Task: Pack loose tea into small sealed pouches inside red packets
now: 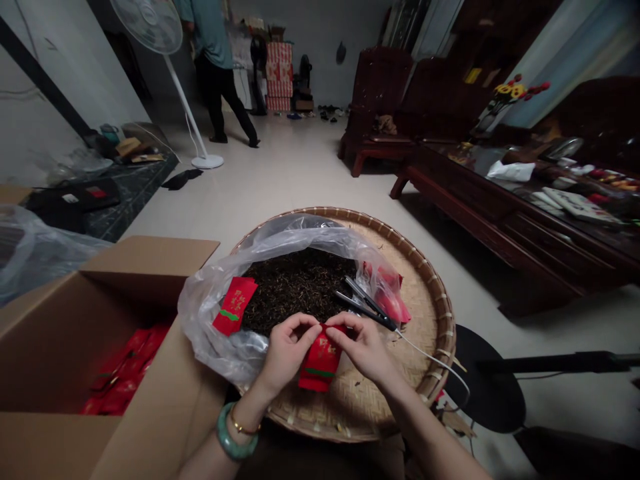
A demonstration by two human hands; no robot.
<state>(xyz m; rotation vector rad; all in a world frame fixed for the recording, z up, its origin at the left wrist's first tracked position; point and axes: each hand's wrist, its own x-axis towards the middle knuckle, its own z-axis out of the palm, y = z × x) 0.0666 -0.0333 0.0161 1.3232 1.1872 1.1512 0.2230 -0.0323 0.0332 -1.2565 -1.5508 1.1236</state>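
Observation:
Between my two hands is a red tea packet (320, 363) with gold characters and a green band. My left hand (293, 343) pinches its top left edge, and my right hand (357, 340) pinches the top right edge. Behind them, dark loose tea leaves (295, 280) fill an open clear plastic bag (215, 360) on a round woven bamboo tray (400, 393). More red packets (235, 307) lie on the bag's left side. A black hair straightener (370, 307) with a white cord rests just beyond my right hand, its plates apart.
An open cardboard box (160, 380) with red packets (130, 367) inside stands at the left. A black round stand base (483, 380) is at the right. Farther off are a dark wooden table (500, 220), a white standing fan (185, 107) and a person (215, 67) on foot.

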